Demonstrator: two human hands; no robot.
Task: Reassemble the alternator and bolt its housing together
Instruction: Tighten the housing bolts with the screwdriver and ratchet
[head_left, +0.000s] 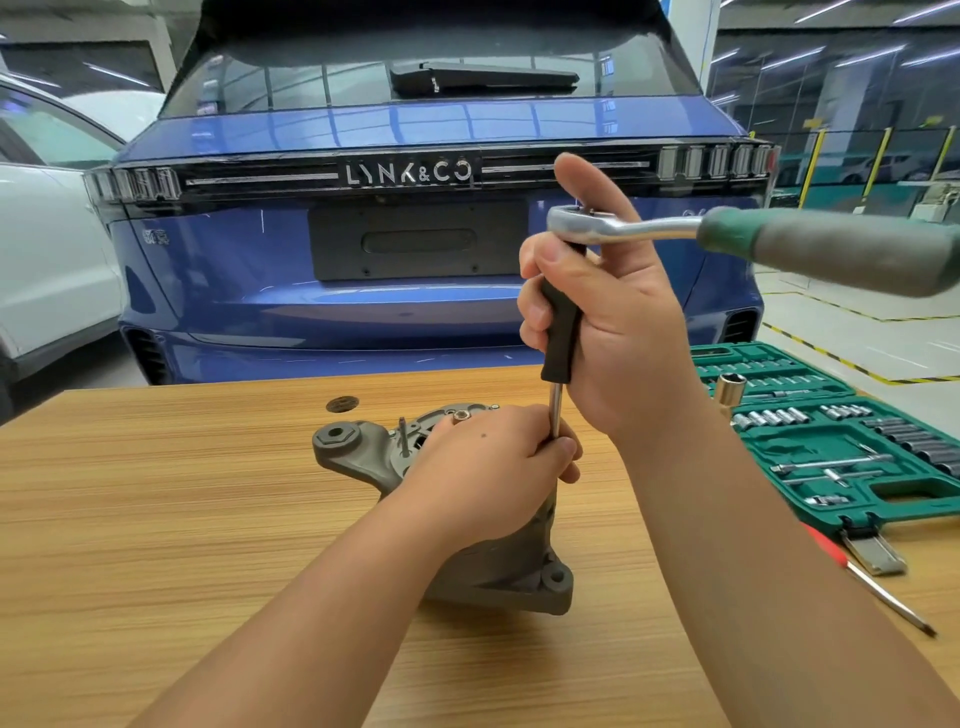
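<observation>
Lettering "LYNK&CO" on blue car (415, 124) at twelve o'clock; right hand (597, 322) grips black-handled extension (561, 317) under chrome ratchet (623, 226); left hand (493, 462) pinches its steel shaft over grey alternator housing (358, 452)

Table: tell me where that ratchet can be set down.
Bare wood lies left of the alternator, out to the table edge, and along the near edge under the left forearm. The right side is crowded: green socket case, red screwdriver, and the right hand holding the ratchet.
</observation>
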